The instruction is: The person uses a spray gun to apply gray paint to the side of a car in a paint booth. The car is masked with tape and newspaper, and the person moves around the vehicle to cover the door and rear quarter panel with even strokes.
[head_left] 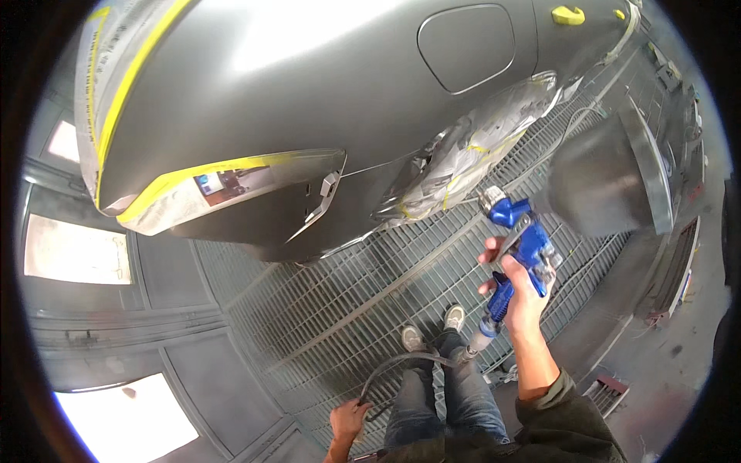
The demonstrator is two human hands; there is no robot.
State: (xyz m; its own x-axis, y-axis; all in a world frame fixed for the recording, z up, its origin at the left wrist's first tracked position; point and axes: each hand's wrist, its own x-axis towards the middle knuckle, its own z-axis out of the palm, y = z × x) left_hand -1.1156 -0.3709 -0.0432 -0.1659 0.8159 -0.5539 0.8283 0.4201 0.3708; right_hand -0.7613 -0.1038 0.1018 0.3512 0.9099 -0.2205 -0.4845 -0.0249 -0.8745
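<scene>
My right hand (pixel 526 297) is wrapped round the grip of a blue spray gun (pixel 532 243), its metal nozzle pointing up and left toward the car. A large dark grey paint cup (pixel 598 174) with a wide rim sits on the gun's upper side. From the bottom of the grip, a dark air hose (pixel 386 363) curves down and left past my legs. Low in the picture, my left hand (pixel 349 420) is closed on that hose. Above the gun stretches the grey car body panel (pixel 309 100), apart from the nozzle.
Silver plastic sheeting (pixel 471 150) covers the wheel area. Yellow tape (pixel 193 170) and masking paper edge the light opening and the window. A metal grate floor (pixel 324 316) lies under my feet. Bright wall panels (pixel 131 417) stand at left, and a small rack (pixel 607 393) at lower right.
</scene>
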